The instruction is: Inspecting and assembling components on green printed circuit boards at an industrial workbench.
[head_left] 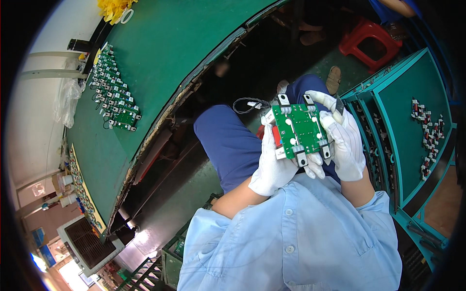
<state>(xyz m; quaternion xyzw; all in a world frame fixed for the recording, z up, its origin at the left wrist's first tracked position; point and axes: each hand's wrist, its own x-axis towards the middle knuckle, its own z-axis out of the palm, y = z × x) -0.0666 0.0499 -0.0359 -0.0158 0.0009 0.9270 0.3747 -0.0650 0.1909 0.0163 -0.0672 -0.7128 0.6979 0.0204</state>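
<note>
Above my lap I hold a green circuit board (302, 127) between both hands, its face with white dots turned up. Metal tabs with holes stick out at its corners, and a red part and white connectors show along its left edge. My left hand (273, 165), in a white knit glove, grips the left edge and reaches underneath. My right hand (345, 140), gloved alike, grips the right edge, its fingers wrapped around the far corner. A dark twisted cable (250, 105) loops out beyond the board's far left corner. The underside of the board is hidden.
On the left, rows of similar boards (114, 92) stand on a green workbench (160, 53) with a worn edge. A teal rack (407, 111) at my right carries red-and-white parts (428, 138). Beyond it are a red stool (371, 43) and another person's arm (399, 7).
</note>
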